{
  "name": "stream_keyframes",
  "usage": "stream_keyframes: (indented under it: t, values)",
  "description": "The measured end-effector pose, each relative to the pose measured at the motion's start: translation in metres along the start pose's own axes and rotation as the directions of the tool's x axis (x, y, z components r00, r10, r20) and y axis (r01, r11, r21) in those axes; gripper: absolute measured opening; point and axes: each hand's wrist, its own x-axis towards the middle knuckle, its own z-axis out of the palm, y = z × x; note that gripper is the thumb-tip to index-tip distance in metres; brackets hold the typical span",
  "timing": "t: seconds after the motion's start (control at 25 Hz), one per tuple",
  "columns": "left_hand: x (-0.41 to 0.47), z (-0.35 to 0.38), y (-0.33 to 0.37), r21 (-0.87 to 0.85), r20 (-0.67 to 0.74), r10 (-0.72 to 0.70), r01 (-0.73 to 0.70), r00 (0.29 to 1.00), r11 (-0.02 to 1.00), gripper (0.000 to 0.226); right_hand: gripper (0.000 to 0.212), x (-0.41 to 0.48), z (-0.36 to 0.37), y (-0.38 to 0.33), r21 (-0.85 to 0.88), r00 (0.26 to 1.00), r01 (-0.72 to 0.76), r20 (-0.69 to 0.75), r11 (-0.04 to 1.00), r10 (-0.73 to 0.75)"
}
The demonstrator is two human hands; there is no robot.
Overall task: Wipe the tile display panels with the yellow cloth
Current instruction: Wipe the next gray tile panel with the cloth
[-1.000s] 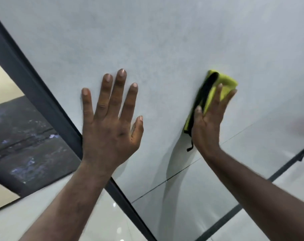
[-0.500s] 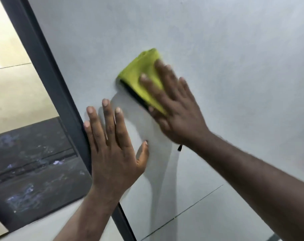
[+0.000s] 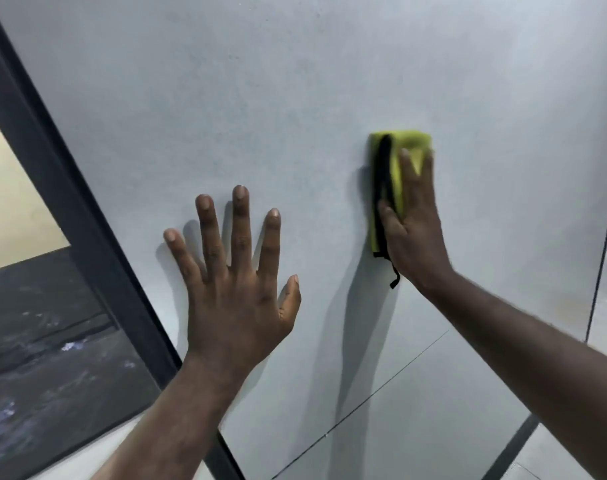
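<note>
Grey panel (image 3: 295, 98) fills the view, dark frame (image 3: 70, 202) slanting down its left edge. Left hand (image 3: 236, 282) lies splayed flat on it, holding nothing; right hand (image 3: 416, 233), well to its right and higher, presses the folded cloth (image 3: 395, 174) flat under straight fingers (image 3: 407, 174), long side upright. Bare panel spreads above and left of the cloth, so a sweep that way looks open until the frame.

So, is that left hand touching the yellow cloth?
Apart. The head view shows a stretch of bare grey panel between the left hand and the cloth, which sits under the right hand.
</note>
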Motion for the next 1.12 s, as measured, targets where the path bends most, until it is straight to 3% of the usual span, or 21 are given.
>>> stream_keyframes:
  t: [0.04, 0.08, 0.2, 0.24, 0.32, 0.36, 0.4, 0.48, 0.56, 0.6, 0.64, 0.68, 0.72, 0.76, 0.84, 0.92, 1.0, 1.12]
  values:
    - [0.002, 0.002, 0.007, -0.002, 0.003, 0.018, -0.018, 1.000, 1.000, 0.096, 0.075, -0.009, 0.000, 0.009, 0.028, 0.993, -0.115, -0.005, 0.993, 0.115]
    - [0.005, 0.005, 0.015, -0.013, 0.001, 0.031, -0.031, 1.000, 0.999, 0.097, 0.075, -0.019, 0.000, 0.019, -0.001, 0.997, -0.056, 0.043, 0.998, 0.056]
    - [0.024, 0.022, 0.053, -0.011, -0.024, 0.102, -0.102, 0.995, 0.995, 0.094, 0.072, -0.021, -0.023, 0.054, -0.041, 0.915, 0.333, 0.254, 0.942, -0.312]
    - [0.033, 0.027, 0.067, -0.008, -0.025, 0.126, -0.126, 0.992, 0.992, 0.093, 0.071, -0.013, -0.030, 0.069, -0.074, 0.932, 0.295, 0.243, 0.953, -0.270]
    - [0.051, 0.037, 0.097, -0.019, -0.012, 0.145, -0.145, 0.989, 0.989, 0.092, 0.074, -0.003, -0.028, 0.102, 0.001, 0.993, -0.097, 0.075, 0.995, 0.097]
    - [0.058, 0.042, 0.111, -0.024, -0.005, 0.137, -0.137, 0.991, 0.990, 0.092, 0.076, -0.010, -0.023, 0.114, 0.067, 0.956, -0.292, 0.011, 0.954, 0.292]
    - [0.062, 0.046, 0.122, -0.029, -0.003, 0.134, -0.134, 0.991, 0.991, 0.091, 0.078, -0.025, -0.018, 0.124, 0.076, 0.936, -0.350, -0.006, 0.934, 0.351]
    - [0.069, 0.057, 0.147, -0.022, 0.009, 0.149, -0.148, 0.989, 0.989, 0.089, 0.081, -0.066, -0.015, 0.149, -0.012, 0.987, -0.119, 0.112, 0.993, 0.119]
    - [0.077, 0.067, 0.167, -0.006, 0.014, 0.170, -0.170, 0.985, 0.985, 0.087, 0.081, -0.086, -0.027, 0.183, -0.012, 0.947, 0.165, 0.282, 0.986, -0.155]
    - [0.080, 0.071, 0.177, 0.000, 0.020, 0.185, -0.185, 0.983, 0.983, 0.086, 0.080, -0.081, -0.030, 0.202, -0.019, 0.951, 0.155, 0.272, 0.988, -0.145]
    - [0.083, 0.076, 0.189, 0.000, 0.024, 0.201, -0.201, 0.979, 0.980, 0.084, 0.080, -0.074, -0.029, 0.221, -0.038, 0.976, 0.026, 0.219, 0.999, -0.017]
    - [0.084, 0.081, 0.201, -0.008, 0.030, 0.215, -0.215, 0.976, 0.977, 0.083, 0.081, -0.065, -0.027, 0.237, 0.017, 0.966, -0.224, 0.138, 0.974, 0.219]
    - [0.083, 0.086, 0.215, -0.025, 0.043, 0.231, -0.231, 0.972, 0.973, 0.082, 0.082, -0.058, -0.026, 0.249, 0.102, 0.899, -0.437, 0.067, 0.893, 0.432]
    - [0.082, 0.093, 0.233, -0.049, 0.062, 0.257, -0.255, 0.964, 0.966, 0.082, 0.082, -0.057, -0.029, 0.259, 0.143, 0.844, -0.534, 0.038, 0.833, 0.535]
    - [0.076, 0.106, 0.271, -0.127, 0.102, 0.346, -0.333, 0.933, 0.934, 0.082, 0.086, -0.074, -0.039, 0.278, 0.110, 0.894, -0.445, 0.100, 0.889, 0.436]
    - [0.069, 0.121, 0.304, -0.233, 0.131, 0.440, -0.404, 0.888, 0.885, 0.079, 0.095, -0.095, -0.055, 0.294, 0.131, 0.917, -0.325, 0.287, 0.936, 0.278]
    - [0.071, 0.138, 0.333, -0.348, 0.120, 0.527, -0.462, 0.841, 0.816, 0.071, 0.097, -0.092, -0.064, 0.328, 0.112, 0.831, -0.507, 0.328, 0.855, 0.450]
    - [0.084, 0.168, 0.383, -0.536, 0.064, 0.586, -0.467, 0.808, 0.703, 0.056, 0.079, -0.062, -0.094, 0.390, -0.037, 0.596, -0.788, 0.201, 0.614, 0.777]
